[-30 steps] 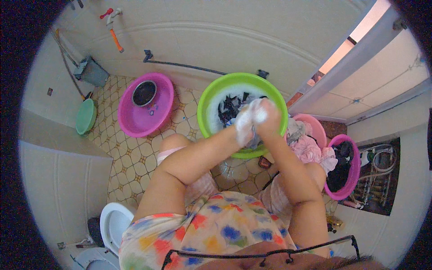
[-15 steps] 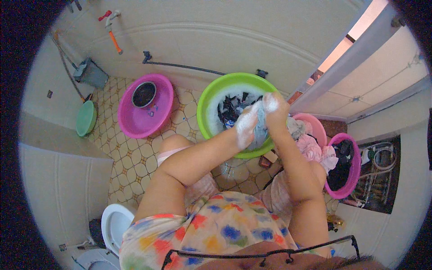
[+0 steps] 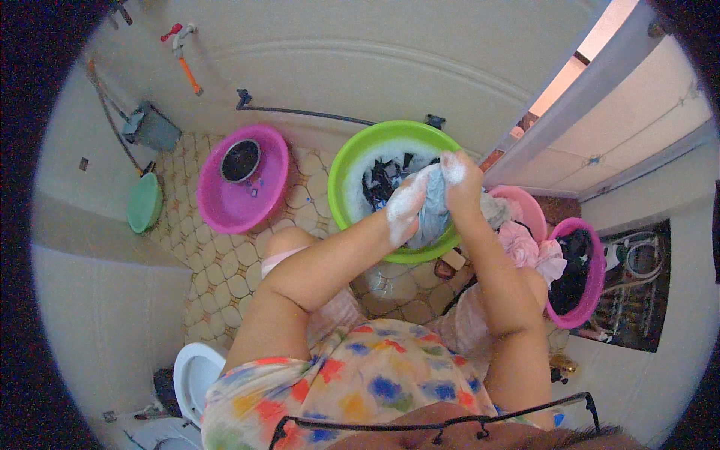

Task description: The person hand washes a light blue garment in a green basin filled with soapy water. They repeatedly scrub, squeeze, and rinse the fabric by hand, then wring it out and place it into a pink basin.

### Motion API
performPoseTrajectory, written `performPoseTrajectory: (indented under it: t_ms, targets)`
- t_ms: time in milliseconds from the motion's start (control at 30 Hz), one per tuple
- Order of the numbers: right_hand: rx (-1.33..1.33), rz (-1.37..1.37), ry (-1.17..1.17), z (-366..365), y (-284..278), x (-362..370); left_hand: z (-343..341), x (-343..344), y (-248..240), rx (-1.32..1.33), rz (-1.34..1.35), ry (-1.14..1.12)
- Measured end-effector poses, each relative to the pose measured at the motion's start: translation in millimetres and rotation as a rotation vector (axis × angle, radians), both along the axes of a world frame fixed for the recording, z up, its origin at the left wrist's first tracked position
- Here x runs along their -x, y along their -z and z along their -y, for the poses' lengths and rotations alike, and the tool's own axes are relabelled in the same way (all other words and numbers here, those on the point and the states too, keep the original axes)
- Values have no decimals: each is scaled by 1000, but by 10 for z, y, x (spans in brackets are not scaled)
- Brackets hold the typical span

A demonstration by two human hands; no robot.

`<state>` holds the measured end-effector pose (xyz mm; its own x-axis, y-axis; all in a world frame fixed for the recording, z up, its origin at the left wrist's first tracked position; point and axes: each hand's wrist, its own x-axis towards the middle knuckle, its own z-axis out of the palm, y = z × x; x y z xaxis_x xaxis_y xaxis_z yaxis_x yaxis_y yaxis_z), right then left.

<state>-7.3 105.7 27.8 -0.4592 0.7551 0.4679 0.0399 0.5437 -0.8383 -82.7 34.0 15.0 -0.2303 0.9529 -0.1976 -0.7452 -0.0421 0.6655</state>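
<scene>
A light blue piece of clothing [image 3: 434,206] hangs between my two hands over the right part of a green basin [image 3: 341,154]. My left hand [image 3: 407,208], covered in suds, is closed on the cloth. Close beside it, my right hand [image 3: 462,177] also grips the cloth, with foam over its knuckles. Dark clothes [image 3: 382,178] lie in foamy water in the basin. The lower end of the light blue cloth is partly hidden by my left hand.
To the right stand a pink basin [image 3: 529,212] with pale clothes [image 3: 517,244] and a magenta basin [image 3: 598,262] with dark clothes. A larger magenta basin [image 3: 217,206] on the left holds a small dark round container [image 3: 241,160]. A soap-like block [image 3: 453,259] lies by the green basin. A toilet [image 3: 184,375] is at lower left.
My hands have drawn slightly apart, and more of the light blue cloth shows stretched between them. Both keep their hold. The view has shifted a little.
</scene>
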Motion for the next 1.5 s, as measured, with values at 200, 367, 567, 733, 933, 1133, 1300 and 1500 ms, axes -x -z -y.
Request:
performPoseTrajectory:
  t_ms: [200, 367, 567, 733, 933, 1133, 1300, 1500]
  targets:
    - [332, -89, -246, -272, 496, -26, 55, 204, -261, 85, 18, 45]
    - [1004, 57, -743, -133, 327, -280, 232, 333, -392, 95, -537, -137]
    - [1019, 111, -882, -53, 206, -452, 362, 471, -458, 100, -970, -77]
    - [870, -172, -715, -192, 356, -478, 316, 549, -310, 36, -1194, -5]
    - [754, -236, -665, -192, 127, -507, 343, 366, -307, 39, -1281, 252]
    - [641, -254, -628, -166, 48, -526, 294, 490, -133, 142, -1247, 246]
    - [208, 229, -462, -298, 60, -538, 398, 575, -321, 63, -1136, -164]
    - [445, -12, -355, -456, 225, -528, 369, 624, -356, 90, -1440, -205]
